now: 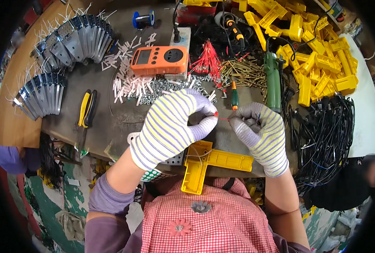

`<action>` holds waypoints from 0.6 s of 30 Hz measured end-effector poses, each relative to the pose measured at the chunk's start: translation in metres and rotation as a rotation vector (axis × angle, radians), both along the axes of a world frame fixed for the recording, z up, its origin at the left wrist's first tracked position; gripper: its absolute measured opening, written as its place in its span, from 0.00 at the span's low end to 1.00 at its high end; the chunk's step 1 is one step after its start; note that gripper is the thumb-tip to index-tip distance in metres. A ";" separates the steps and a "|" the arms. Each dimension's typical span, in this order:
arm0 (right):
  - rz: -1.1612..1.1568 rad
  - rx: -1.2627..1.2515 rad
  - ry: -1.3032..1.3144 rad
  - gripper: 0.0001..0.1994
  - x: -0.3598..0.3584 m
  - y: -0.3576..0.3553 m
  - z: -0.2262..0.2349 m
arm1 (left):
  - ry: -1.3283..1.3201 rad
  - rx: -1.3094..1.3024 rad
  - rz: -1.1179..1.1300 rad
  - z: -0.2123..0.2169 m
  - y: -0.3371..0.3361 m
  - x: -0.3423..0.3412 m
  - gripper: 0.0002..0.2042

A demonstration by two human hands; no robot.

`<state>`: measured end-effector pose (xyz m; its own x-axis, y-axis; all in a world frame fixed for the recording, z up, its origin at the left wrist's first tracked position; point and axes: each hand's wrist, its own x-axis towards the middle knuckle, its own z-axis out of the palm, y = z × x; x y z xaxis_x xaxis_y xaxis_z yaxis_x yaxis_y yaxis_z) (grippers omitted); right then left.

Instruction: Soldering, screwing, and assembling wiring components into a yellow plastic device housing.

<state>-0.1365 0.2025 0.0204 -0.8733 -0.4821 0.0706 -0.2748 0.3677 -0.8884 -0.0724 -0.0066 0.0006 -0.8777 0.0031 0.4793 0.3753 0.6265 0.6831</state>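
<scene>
Both of my hands wear striped white, yellow and purple gloves and meet above the front of the bench. My left hand (170,126) pinches a small red piece (216,114) between thumb and forefinger. From it a thin red wire (224,119) runs across to my right hand (259,130), whose thumb and forefinger are closed on its other end. Below them, at the bench's front edge, sits an open yellow plastic housing (196,175) with side arms and a pale wire across it. A perforated metal plate (177,160) shows partly under my left wrist.
An orange meter (160,60) stands beyond my left hand, amid white sleeves (130,86) and small nuts. Red wired pieces (206,61), brass screws (246,74), a screwdriver (234,97) and a green power tool (273,82) lie behind. Yellow housings (318,63), black cables (322,135) and pliers (86,109) flank.
</scene>
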 end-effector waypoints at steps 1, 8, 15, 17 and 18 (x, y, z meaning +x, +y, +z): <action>0.009 0.031 0.013 0.07 0.000 0.000 -0.001 | 0.102 -0.145 -0.012 0.001 -0.002 -0.001 0.11; 0.094 0.078 0.008 0.07 0.010 -0.006 0.009 | 0.094 -0.290 -0.073 0.005 0.002 0.018 0.10; 0.385 0.232 0.119 0.06 0.014 -0.011 0.010 | -0.115 0.101 0.046 -0.017 0.009 0.060 0.12; 0.369 0.234 0.104 0.06 0.010 -0.010 0.011 | -0.005 0.017 0.123 -0.012 0.011 0.056 0.16; 0.345 0.235 0.091 0.06 0.007 -0.010 0.011 | -0.006 -0.020 0.081 -0.010 0.007 0.053 0.25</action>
<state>-0.1294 0.1926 0.0315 -0.6531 -0.7572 -0.0066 -0.4908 0.4299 -0.7578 -0.0194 0.0004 -0.0095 -0.8781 -0.0580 0.4749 0.3192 0.6684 0.6718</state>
